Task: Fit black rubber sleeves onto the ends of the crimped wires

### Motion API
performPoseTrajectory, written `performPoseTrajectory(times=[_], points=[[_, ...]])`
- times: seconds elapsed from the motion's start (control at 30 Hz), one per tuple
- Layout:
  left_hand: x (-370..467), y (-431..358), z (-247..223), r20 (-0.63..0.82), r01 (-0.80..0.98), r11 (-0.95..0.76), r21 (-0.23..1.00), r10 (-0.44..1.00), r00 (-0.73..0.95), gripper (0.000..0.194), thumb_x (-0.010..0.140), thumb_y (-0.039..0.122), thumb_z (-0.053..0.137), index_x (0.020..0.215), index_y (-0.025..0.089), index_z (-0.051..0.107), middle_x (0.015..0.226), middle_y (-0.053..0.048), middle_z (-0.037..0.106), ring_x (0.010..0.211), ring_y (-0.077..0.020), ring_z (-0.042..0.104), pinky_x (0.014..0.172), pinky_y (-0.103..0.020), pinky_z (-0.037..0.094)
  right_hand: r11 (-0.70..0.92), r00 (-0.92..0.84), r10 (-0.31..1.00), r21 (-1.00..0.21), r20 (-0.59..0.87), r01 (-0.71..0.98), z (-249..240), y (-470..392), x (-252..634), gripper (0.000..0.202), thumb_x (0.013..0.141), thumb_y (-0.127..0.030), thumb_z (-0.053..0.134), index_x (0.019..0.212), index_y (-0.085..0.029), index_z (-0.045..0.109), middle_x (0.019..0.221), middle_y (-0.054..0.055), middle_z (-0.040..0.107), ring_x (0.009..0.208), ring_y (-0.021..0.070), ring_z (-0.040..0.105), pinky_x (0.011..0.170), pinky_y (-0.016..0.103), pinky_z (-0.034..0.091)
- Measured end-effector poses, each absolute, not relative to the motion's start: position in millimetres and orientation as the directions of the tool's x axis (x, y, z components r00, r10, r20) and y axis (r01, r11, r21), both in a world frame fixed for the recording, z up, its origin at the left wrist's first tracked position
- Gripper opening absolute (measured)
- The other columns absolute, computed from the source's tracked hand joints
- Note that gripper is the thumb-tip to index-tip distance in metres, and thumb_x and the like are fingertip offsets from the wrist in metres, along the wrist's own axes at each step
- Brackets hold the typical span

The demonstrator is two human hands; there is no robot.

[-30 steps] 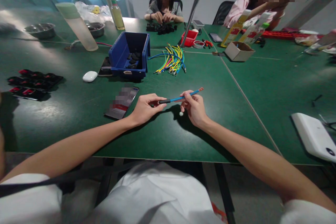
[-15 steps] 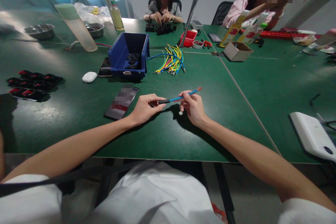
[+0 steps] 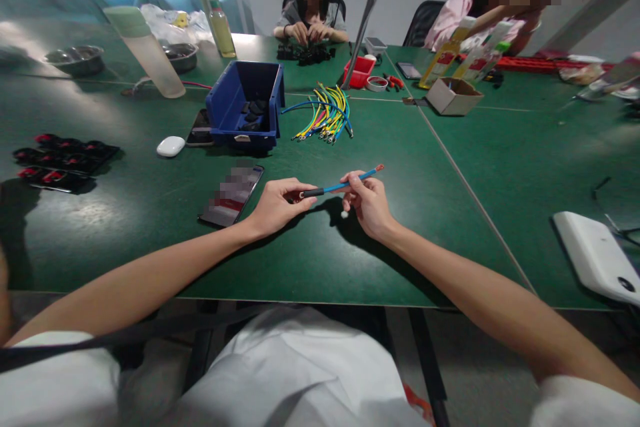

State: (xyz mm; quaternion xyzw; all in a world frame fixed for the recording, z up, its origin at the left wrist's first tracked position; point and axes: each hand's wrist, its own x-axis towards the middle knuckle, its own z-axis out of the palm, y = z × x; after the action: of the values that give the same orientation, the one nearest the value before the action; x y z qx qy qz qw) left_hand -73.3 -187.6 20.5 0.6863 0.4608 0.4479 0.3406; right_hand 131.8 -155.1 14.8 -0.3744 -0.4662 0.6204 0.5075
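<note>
Blue cable spans both hands above the counter; left grip pinches its black sleeve, right grip pinches the blue length.

Phone flanks hands' left; right side open.

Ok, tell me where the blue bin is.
In the head view, the blue bin stands left of centre, beside the coloured wires and beyond the lit phone.
</note>
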Motion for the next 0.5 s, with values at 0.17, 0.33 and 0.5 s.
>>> performPoseTrajectory(times=[0.17, 0.33, 0.5], points=[[-73.6, -187.7, 18.6, 0.289, 0.326, -0.33, 0.886, 0.942, 0.168, 0.023, 0.079, 0.028, 0.073, 0.098, 0.016, 0.077, 0.074, -0.002, 0.066, 0.061, -0.0093, 0.052, 0.057, -0.021, 0.04, -0.04, -0.203, 0.979, -0.965, 0.014, -0.258, 12.3, -154.0, 132.5, 0.037, 0.08, -0.054, 0.07, 0.078, -0.018, 0.063, 0.064, 0.0, 0.067, 0.039, 0.0074, 0.053, 0.038, 0.019, 0.039], [-73.7, -187.3, 16.2, 0.286, 0.334, -0.328, 0.884, 0.943, 0.17, 0.024, 0.079, 0.028, 0.074, 0.099, 0.015, 0.076, 0.075, -0.002, 0.068, 0.062, -0.0093, 0.053, 0.059, -0.021, 0.041, -0.033, -0.199, 0.98, -0.964, 0.021, -0.263, 12.4, -154.3, 132.1, 0.037, 0.082, -0.054, 0.069, 0.078, -0.018, 0.063, 0.064, 0.001, 0.069, 0.038, 0.0076, 0.052, 0.038, 0.02, 0.039], [-72.9, -188.3, 19.5, 0.284, 0.365, -0.335, 0.869, 0.941, 0.185, 0.023, 0.08, 0.026, 0.072, 0.099, 0.015, 0.076, 0.08, -0.003, 0.069, 0.064, -0.0099, 0.055, 0.061, -0.022, 0.043, -0.035, -0.186, 0.982, -0.964, 0.015, -0.263, 11.6, -154.5, 130.7, 0.038, 0.081, -0.055, 0.069, 0.078, -0.018, 0.061, 0.064, 0.001, 0.069, 0.039, 0.0076, 0.052, 0.04, 0.019, 0.041]])
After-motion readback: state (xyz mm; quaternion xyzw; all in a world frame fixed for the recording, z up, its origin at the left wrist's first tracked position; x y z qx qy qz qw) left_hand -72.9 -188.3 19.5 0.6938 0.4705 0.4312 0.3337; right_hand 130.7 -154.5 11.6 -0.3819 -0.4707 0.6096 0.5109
